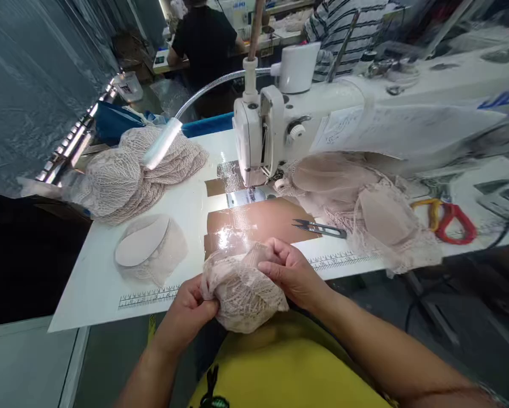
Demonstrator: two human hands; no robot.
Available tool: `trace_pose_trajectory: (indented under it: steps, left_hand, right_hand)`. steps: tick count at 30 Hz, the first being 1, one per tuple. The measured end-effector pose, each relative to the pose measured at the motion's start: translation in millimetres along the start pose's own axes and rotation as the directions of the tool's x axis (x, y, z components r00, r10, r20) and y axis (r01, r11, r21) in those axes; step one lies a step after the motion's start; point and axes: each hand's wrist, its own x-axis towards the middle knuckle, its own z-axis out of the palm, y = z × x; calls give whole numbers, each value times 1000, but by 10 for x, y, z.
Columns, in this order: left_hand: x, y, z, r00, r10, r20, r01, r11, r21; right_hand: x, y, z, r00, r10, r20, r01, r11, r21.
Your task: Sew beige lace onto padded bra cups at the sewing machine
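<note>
A beige lace bra cup (248, 294) is stretched between my two hands at the front edge of the sewing table. My left hand (189, 309) pinches its left edge, thumb on top. At its upper right edge, my right hand (292, 272) grips the lace between thumb and fingers. Just beyond the cup stands a white sewing machine (258, 130), its needle area over a metal plate (246, 196). Thread snips (320, 228) lie on the brown taped surface (254, 218) right of the cup. Another cup piece (144, 243) with sheer fabric rests to the left.
Stacked lace cups (127, 170) occupy the table's back left, under a lamp (163, 144) on a bent neck. Sewn lace pieces (365, 198) are heaped at right, beside scissors with red and yellow handles (450, 221). Two people sit beyond the machine.
</note>
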Motion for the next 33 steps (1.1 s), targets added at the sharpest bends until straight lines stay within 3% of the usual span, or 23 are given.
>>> trace_pose_trajectory:
  steps: [5,8,13,15,18,20,23,27,31,33]
  left_hand:
    - [44,-105,76,996,-32,-84,6,957,-289]
    - [40,-114,160,986,-30,-165,-50,885,-462]
    - [82,-120,280,953,-39,-299,-142,817,-558]
    - [116,-116,304,951,-78,-298,-127,781,-611]
    - [151,-91,331,976,-89,-200,-76,722,-688]
    - [154,-70,360,989,-39,-140,-69,722,-688]
    - [137,-63,425,995,-20,-99,-42,808,-588]
    - [106,-136,455,989,-112,-97,52,875,-480]
    - [41,-212,258,994,-108,-14,94,914,-395]
    - [-3,-167,108,1000,-23,4,23,938,-346]
  right_hand:
    - [49,55,-3,978,-146,-152,134,987,-85]
    - [60,64,10,983,-123,-136,100,982,-161]
    - [29,111,30,996,-79,-39,77,995,-68]
    - [18,118,29,998,-62,-17,60,994,-89]
    - [24,94,24,986,-123,-111,107,984,-139]
    - [34,66,32,975,-173,-140,147,973,-180]
    - [44,29,69,984,-165,-62,145,957,-250]
    - [54,-27,104,989,-108,-98,98,990,-104]
    - [63,-175,31,963,-177,-202,184,983,15]
    - [55,-265,-10,965,-218,-145,213,976,-47]
